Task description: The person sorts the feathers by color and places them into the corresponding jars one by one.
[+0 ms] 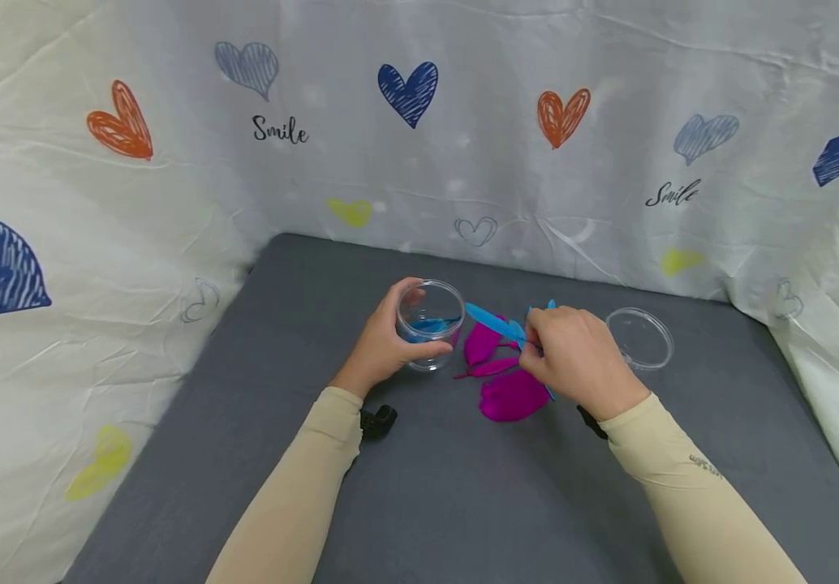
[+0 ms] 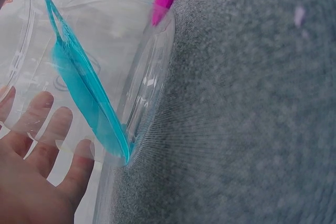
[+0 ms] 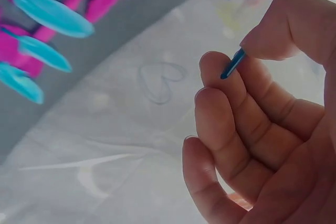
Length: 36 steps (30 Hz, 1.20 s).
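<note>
My left hand [image 1: 383, 347] grips a clear round plastic jar [image 1: 430, 307] from its left side, thumb across the front. The jar's top is uncovered. Inside it leans a blue feather [image 2: 89, 95], seen through the wall in the left wrist view. My right hand [image 1: 582, 357] pinches another blue feather [image 1: 491, 319] by its quill between thumb and index finger. The vane of that feather points left toward the jar's rim. Below the right hand lie several magenta feathers [image 1: 513, 397]. In the right wrist view, more blue feathers [image 3: 52, 15] lie over the magenta ones.
A clear round lid [image 1: 668, 350] lies to the right of the right hand. The table has a dark grey cloth [image 1: 419, 503]. A white curtain [image 1: 478, 162] printed with hearts hangs behind the table and along its sides.
</note>
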Each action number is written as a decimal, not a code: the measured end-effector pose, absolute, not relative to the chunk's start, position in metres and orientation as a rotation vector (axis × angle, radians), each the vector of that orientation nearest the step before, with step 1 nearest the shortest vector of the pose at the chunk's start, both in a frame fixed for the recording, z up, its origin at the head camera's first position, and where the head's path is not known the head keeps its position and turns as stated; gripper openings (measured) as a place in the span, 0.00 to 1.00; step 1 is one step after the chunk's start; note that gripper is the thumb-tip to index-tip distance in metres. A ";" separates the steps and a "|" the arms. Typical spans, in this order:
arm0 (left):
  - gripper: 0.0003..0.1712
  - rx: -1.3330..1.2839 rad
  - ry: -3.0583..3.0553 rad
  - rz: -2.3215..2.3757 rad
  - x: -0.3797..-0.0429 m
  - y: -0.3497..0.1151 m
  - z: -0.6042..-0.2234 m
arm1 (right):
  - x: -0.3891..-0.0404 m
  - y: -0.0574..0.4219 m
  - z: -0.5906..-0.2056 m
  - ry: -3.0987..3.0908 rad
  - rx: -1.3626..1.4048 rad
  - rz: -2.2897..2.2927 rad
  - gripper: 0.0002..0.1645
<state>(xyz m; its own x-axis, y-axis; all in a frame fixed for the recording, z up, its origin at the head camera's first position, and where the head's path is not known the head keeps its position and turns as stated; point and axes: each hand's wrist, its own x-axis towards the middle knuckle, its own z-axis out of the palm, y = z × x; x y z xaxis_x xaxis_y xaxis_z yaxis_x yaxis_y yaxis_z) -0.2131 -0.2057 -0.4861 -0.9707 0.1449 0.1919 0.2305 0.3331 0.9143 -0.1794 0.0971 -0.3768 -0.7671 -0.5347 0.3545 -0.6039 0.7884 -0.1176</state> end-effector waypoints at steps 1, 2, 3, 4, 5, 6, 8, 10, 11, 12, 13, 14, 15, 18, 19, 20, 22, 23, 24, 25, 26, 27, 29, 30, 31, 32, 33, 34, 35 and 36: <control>0.63 -0.353 -2.504 -1.735 -0.213 -0.206 -0.486 | -0.182 0.094 -0.373 -2.673 0.887 0.319 0.14; 0.63 -0.353 -2.506 -1.734 -0.213 -0.206 -0.487 | -0.185 0.092 -0.369 -2.670 0.900 0.312 0.13; 0.63 -0.349 -2.505 -1.737 -0.213 -0.206 -0.487 | -0.187 0.089 -0.366 -2.666 0.917 0.302 0.12; 0.63 -0.349 -2.505 -1.739 -0.213 -0.206 -0.487 | -0.190 0.086 -0.363 -2.663 0.937 0.292 0.10; 0.63 -0.350 -2.502 -1.741 -0.214 -0.206 -0.487 | -0.193 0.083 -0.360 -2.659 0.956 0.283 0.10; 0.63 -0.351 -2.503 -1.740 -0.214 -0.206 -0.487 | -0.196 0.080 -0.356 -2.655 0.973 0.273 0.10; 0.63 -0.357 -2.504 -1.737 -0.214 -0.206 -0.487 | -0.200 0.074 -0.352 -2.651 1.003 0.251 0.09; 0.63 -0.359 -2.506 -1.733 -0.215 -0.205 -0.486 | -0.205 0.068 -0.348 -2.647 1.032 0.224 0.09; 0.63 -0.358 -2.505 -1.731 -0.214 -0.205 -0.486 | -0.206 0.065 -0.347 -2.645 1.045 0.211 0.10; 0.63 -0.354 -2.507 -1.730 -0.214 -0.205 -0.486 | -0.208 0.061 -0.346 -2.643 1.057 0.195 0.09; 0.63 -0.351 -2.505 -1.731 -0.214 -0.205 -0.486 | -0.209 0.058 -0.345 -2.641 1.070 0.178 0.09; 0.63 -0.347 -2.505 -1.734 -0.214 -0.205 -0.486 | -0.211 0.054 -0.344 -2.637 1.082 0.161 0.09; 0.63 -0.345 -2.504 -1.739 -0.213 -0.205 -0.486 | -0.212 0.050 -0.344 -2.634 1.094 0.144 0.09; 0.63 -0.347 -2.499 -1.750 -0.212 -0.206 -0.486 | -0.215 0.040 -0.343 -2.625 1.117 0.094 0.09; 0.63 -0.350 -2.496 -1.755 -0.212 -0.206 -0.485 | -0.216 0.037 -0.343 -2.619 1.125 0.075 0.09; 0.63 -0.355 -2.493 -1.760 -0.213 -0.206 -0.486 | -0.217 0.035 -0.343 -2.613 1.133 0.054 0.10; 0.63 -0.361 -2.488 -1.769 -0.213 -0.206 -0.486 | -0.218 0.029 -0.343 -2.601 1.147 0.010 0.10; 0.62 -0.364 -2.487 -1.775 -0.213 -0.206 -0.487 | -0.219 0.026 -0.343 -2.593 1.157 -0.010 0.11; 0.62 -0.367 -2.486 -1.781 -0.213 -0.206 -0.487 | -0.220 0.024 -0.343 -2.588 1.164 -0.033 0.12; 0.62 -0.368 -2.486 -1.784 -0.213 -0.207 -0.488 | -0.220 0.021 -0.343 -2.583 1.172 -0.051 0.12; 0.62 -0.369 -2.485 -1.788 -0.214 -0.207 -0.488 | -0.220 0.018 -0.343 -2.581 1.179 -0.066 0.12; 0.62 -0.367 -2.486 -1.792 -0.214 -0.207 -0.489 | -0.220 0.016 -0.343 -2.577 1.186 -0.080 0.12; 0.61 -0.367 -2.487 -1.794 -0.214 -0.207 -0.489 | -0.221 0.011 -0.343 -2.567 1.198 -0.101 0.11; 0.61 -0.365 -2.487 -1.794 -0.214 -0.207 -0.490 | -0.221 0.009 -0.343 -2.561 1.204 -0.111 0.10; 0.61 -0.364 -2.486 -1.795 -0.214 -0.207 -0.490 | -0.221 0.007 -0.343 -2.556 1.210 -0.118 0.10; 0.61 -0.364 -2.487 -1.794 -0.214 -0.207 -0.489 | -0.221 0.005 -0.343 -2.552 1.215 -0.127 0.08; 0.61 -0.363 -2.489 -1.793 -0.214 -0.207 -0.489 | -0.222 0.003 -0.343 -2.550 1.221 -0.136 0.07; 0.61 -0.365 -2.490 -1.791 -0.213 -0.207 -0.488 | -0.222 0.001 -0.344 -2.551 1.225 -0.146 0.06; 0.61 -0.364 -2.489 -1.796 -0.213 -0.207 -0.488 | -0.222 -0.001 -0.344 -2.555 1.230 -0.154 0.05; 0.61 -0.367 -2.488 -1.800 -0.213 -0.207 -0.487 | -0.222 -0.003 -0.344 -2.563 1.234 -0.161 0.03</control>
